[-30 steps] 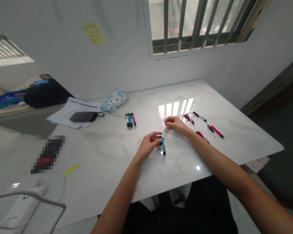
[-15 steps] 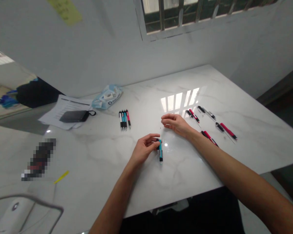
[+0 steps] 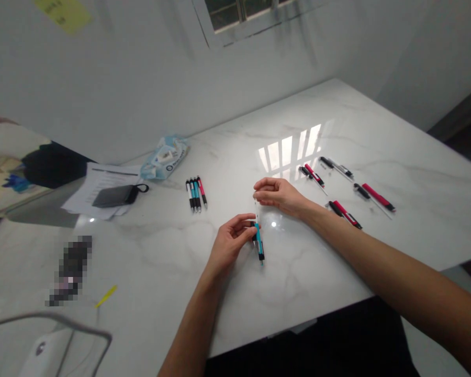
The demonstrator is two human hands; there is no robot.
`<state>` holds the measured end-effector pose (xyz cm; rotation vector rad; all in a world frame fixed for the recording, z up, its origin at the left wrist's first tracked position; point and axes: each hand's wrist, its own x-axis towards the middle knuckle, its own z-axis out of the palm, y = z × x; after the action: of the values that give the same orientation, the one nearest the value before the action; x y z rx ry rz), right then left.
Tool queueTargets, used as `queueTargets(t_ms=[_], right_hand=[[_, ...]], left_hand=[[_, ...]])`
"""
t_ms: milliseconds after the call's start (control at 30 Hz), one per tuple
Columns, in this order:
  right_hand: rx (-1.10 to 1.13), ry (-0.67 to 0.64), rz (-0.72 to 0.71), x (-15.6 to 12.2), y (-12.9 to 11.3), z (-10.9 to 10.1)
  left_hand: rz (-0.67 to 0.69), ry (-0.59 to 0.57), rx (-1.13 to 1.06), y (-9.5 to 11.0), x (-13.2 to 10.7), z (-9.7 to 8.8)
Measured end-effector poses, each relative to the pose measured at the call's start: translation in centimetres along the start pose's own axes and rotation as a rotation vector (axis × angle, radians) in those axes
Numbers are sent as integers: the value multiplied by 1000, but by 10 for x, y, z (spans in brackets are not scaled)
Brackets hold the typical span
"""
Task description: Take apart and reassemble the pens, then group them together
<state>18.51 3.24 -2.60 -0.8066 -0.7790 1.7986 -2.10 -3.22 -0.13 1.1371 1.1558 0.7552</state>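
My left hand is closed around a teal pen barrel with a black clicker end pointing toward me. A dark piece, apparently the pen's grip section, shows beside the barrel, partly hidden by the fingers. Above them, my right hand pinches the upper end of a thin, whitish pen refill. The refill's lower end meets the open top of the teal barrel; how deep it sits I cannot tell.
Several assembled pens lie in a row at left. Pen parts, including a red barrel, lie on the right. Behind are a wipes packet and a dark pouch on papers. A yellow strip lies at left.
The refill in my right hand now shows in line with the teal barrel, its lower end at the barrel's opening. My left hand keeps its hold. The camera view has shifted slightly.
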Motion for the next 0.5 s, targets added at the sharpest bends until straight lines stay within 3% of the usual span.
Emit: queueTargets(t_ms=[500], right_hand=[[-141, -138, 10, -4, 0, -1]], left_hand=[[-13, 7, -71, -2, -1, -3]])
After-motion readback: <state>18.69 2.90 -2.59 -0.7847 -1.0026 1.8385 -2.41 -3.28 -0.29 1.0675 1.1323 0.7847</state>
